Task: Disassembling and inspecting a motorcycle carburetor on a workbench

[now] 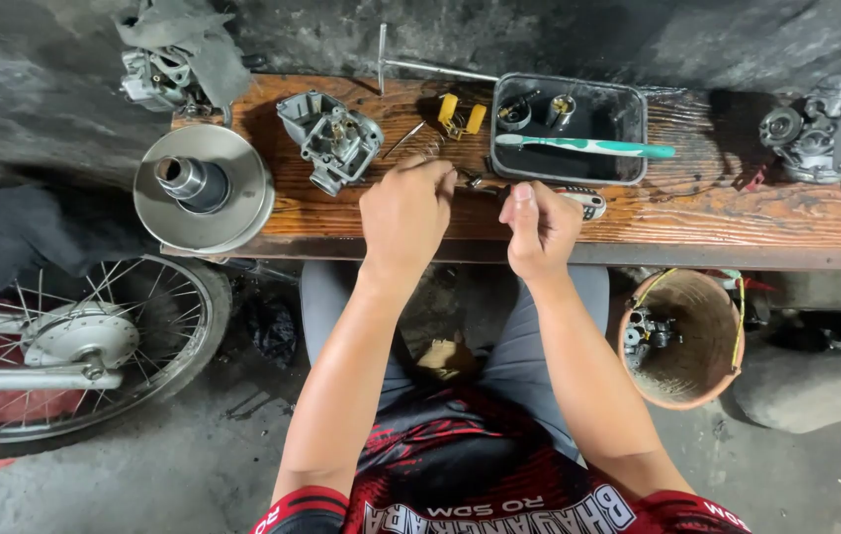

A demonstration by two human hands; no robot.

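- Small metal part sits between my two hands over the wooden bench, too small to identify.
- My left hand and right hand are both curled, pinching it.
- I count one carburetor, one black tray, one toothbrush.

You sat in a rough motorcycle repair workshop: beyond your fingers a worn wooden bench carried a carburettor body and a clutch pulley, while a spoked wheel lay on the grimy concrete floor below.
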